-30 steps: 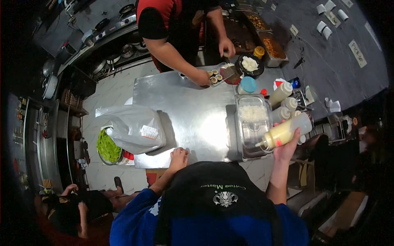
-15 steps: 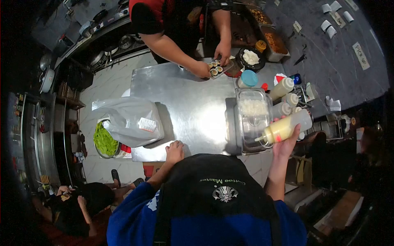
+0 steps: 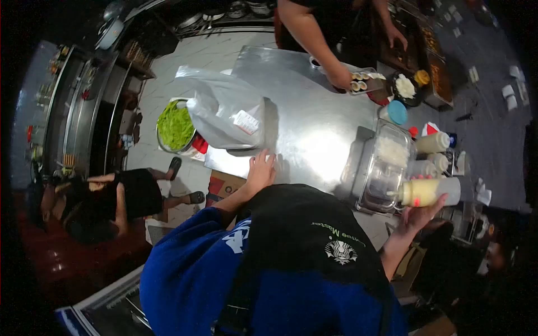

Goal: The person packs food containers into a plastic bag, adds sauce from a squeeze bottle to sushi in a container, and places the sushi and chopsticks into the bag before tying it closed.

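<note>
The right hand [image 3: 421, 215] grips a clear squeeze bottle of pale yellow sauce [image 3: 427, 191] held sideways. Its nozzle points to nine o'clock over the clear plastic tub [image 3: 381, 168] at three o'clock on the steel counter [image 3: 302, 112]. The left hand [image 3: 261, 172] lies flat and empty at six o'clock. This looks like positioning the bottle; dispensing would call for tipping the nozzle down.

Seen from above, the person's right hand [image 3: 421, 215] holds a yellow squeeze bottle [image 3: 428, 192] sideways, just beside a clear container [image 3: 376, 168]. The left hand [image 3: 261, 171] rests flat on the steel counter [image 3: 302, 123], near a plastic bag [image 3: 224, 109].
</note>
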A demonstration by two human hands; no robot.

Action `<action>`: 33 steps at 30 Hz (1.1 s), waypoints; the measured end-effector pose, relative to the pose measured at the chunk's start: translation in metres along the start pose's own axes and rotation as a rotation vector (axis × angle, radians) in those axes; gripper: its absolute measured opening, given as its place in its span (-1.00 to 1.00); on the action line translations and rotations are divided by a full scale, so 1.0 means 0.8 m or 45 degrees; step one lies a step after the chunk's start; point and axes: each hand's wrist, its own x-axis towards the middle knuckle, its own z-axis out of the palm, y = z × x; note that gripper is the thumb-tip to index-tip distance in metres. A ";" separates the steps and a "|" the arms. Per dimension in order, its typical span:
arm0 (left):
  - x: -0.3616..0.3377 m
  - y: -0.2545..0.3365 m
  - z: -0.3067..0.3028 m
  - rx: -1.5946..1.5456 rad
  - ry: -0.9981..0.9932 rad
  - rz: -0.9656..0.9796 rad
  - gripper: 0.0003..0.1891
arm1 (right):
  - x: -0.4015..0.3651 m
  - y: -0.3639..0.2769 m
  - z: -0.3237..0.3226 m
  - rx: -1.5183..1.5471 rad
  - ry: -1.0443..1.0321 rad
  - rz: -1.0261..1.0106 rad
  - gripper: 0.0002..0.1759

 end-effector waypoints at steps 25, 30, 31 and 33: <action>-0.015 -0.018 0.040 -0.399 -0.084 0.024 -0.84 | -0.010 0.002 0.006 -0.042 0.178 -0.173 -0.33; -0.013 -0.023 0.047 -0.367 -0.074 0.062 -0.83 | -0.011 0.001 0.013 -0.017 0.175 -0.169 -0.33; -0.014 -0.023 0.047 -0.354 -0.068 0.066 -0.82 | -0.011 0.001 0.013 -0.014 0.171 -0.169 -0.33; -0.015 -0.024 0.049 -0.349 -0.097 0.053 -0.82 | -0.011 0.002 0.013 -0.014 0.167 -0.166 -0.32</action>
